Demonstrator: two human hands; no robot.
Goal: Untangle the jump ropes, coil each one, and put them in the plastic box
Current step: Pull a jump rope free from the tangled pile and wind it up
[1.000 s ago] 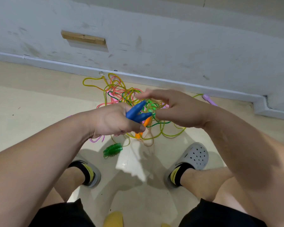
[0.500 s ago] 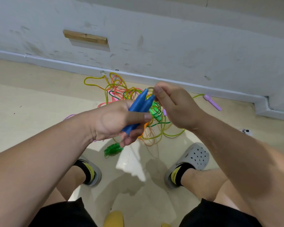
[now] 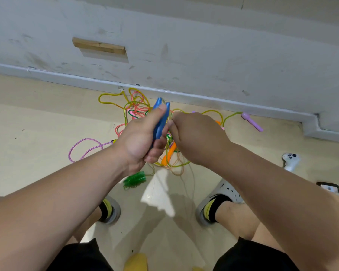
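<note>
Currently the left hand [image 3: 143, 137] is clenched around two blue handles [image 3: 160, 120], held side by side and pointing up toward the wall [image 3: 204, 55]. The right hand [image 3: 196, 135] is pinched shut right beside them; it looks to be gripping a thin pale cord [image 3: 177, 167] near the handle tips, though the exact grip is hidden behind the knuckles. Main risk: that cord trails down into the tangle of ropes [image 3: 137, 108] on the floor [image 3: 27, 124], so winding or pulling now could cinch a knot or drag the whole pile up. Orange handle [image 3: 169, 153] and green handle [image 3: 135, 178] sit in or just beside the same mess and could snag. Second risk: the cord is thin and slack, so loops may slip off the handles if tension drops. Both forearms reach forward and down, wrists close, hands nearly touching above the pile. Purple handle [image 3: 251, 121] lies well apart, near the baseboard [image 3: 223, 102]; a pink braided rope [image 3: 82, 147] loops out to the left. Plastic box isn't visible, so nothing is stowed as far as I can judge.
</note>
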